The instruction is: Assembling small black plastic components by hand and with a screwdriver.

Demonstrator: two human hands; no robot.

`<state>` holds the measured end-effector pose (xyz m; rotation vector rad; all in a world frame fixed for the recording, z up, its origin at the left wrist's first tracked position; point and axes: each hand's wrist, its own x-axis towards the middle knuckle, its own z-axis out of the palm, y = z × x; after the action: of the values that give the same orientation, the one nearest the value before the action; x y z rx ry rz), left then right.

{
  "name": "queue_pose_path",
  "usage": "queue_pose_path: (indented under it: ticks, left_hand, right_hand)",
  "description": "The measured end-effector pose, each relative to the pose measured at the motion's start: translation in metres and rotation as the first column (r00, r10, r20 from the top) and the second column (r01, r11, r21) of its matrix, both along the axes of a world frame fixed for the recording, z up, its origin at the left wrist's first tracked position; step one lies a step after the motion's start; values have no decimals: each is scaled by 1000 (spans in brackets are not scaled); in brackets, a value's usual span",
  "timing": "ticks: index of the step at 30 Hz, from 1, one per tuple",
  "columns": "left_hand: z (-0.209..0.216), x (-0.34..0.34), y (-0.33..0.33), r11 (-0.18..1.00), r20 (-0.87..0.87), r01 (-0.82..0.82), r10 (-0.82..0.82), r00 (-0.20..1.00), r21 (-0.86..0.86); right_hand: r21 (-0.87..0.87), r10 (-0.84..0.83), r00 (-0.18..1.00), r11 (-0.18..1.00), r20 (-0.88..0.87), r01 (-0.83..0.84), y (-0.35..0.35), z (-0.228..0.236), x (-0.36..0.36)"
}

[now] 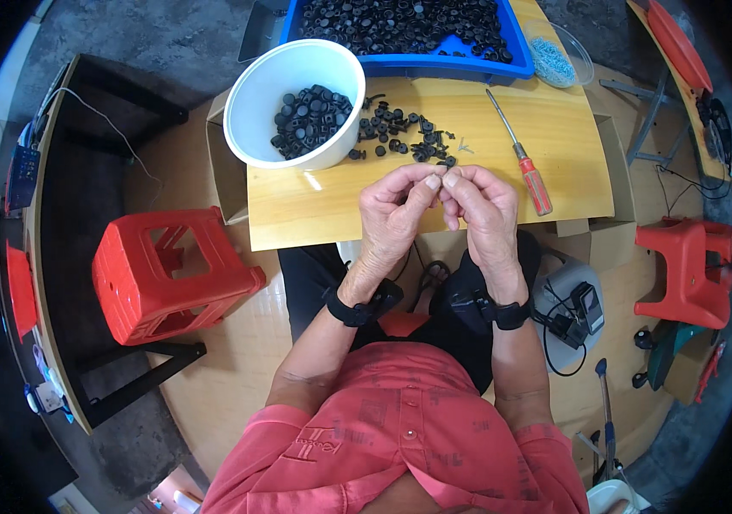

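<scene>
My left hand (pixel 398 206) and my right hand (pixel 482 199) meet over the near part of the yellow wooden tabletop (pixel 315 210). Thumbs and forefingers of both are pinched together at the tips, around something too small to make out. Just beyond the fingertips lies a loose scatter of small black plastic parts (pixel 393 128), with a few thin pale pins or screws (pixel 465 146) beside them. A screwdriver with a red handle (pixel 534 184) rests on the table to the right of my right hand. More black parts (pixel 315 120) fill the bottom of a white bucket (pixel 242 124) at the left.
At the far edge stands a blue tray (pixel 520 51) heaped with black parts. Beside it is a clear tub (pixel 585 64) of small bluish pieces. Red plastic stools stand on the floor at left (pixel 130 274) and right (pixel 683 274). A black-framed table (pixel 92 103) is farther left.
</scene>
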<state>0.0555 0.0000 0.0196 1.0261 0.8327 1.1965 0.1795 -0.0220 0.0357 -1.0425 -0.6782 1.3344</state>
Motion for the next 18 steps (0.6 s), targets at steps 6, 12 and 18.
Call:
queue_pose_path:
  ticks: [6, 12, 18]
  left_hand:
    - [-2, 1, 0, 999, -33, -28, 27, 999, -33]
    - [5, 2, -1, 992, 77, 36, -27, 997, -119]
    - [8, -9, 3, 972, 142, 182, -162, 977, -147]
  right_hand:
    - [48, -30, 997, 999, 73, 27, -2, 0, 4]
    - [65, -34, 992, 998, 125, 26, -2, 2, 4]
    - [33, -3, 999, 999, 54, 1, -5, 5, 6]
